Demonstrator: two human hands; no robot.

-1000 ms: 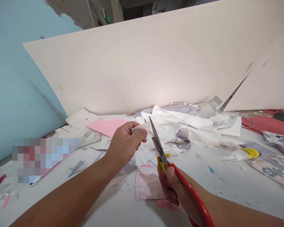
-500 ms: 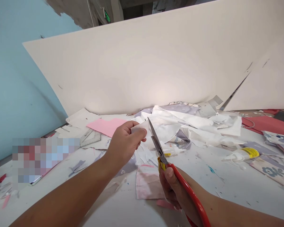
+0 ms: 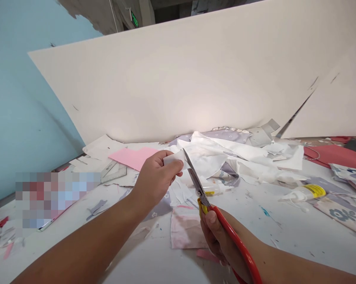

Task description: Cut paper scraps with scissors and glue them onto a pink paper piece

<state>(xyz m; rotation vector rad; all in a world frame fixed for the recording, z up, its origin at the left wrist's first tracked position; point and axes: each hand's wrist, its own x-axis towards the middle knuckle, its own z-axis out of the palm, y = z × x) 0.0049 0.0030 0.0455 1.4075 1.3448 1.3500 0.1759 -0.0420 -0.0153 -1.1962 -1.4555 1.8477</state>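
Note:
My left hand (image 3: pixel 156 177) is closed in a pinch on a small white scrap of paper (image 3: pixel 174 158), held above the table. My right hand (image 3: pixel 215 236) grips a pair of scissors (image 3: pixel 195 181) with red and yellow handles. The blades point up and to the left, with their tip right at the edge of the white scrap. A pale pink piece (image 3: pixel 185 230) lies flat on the table just below both hands.
A heap of white and lilac flowered scraps (image 3: pixel 234 156) lies behind the hands. A pink sheet (image 3: pixel 133 156) and a clear set square (image 3: pixel 114 172) are to the left, a glue bottle with a yellow label (image 3: pixel 304 193) to the right. A big white board (image 3: pixel 195 79) leans behind the table.
The scissor blades have tilted slightly left and moved in closer to the white scrap. My left hand has shifted a little up and left with the scrap.

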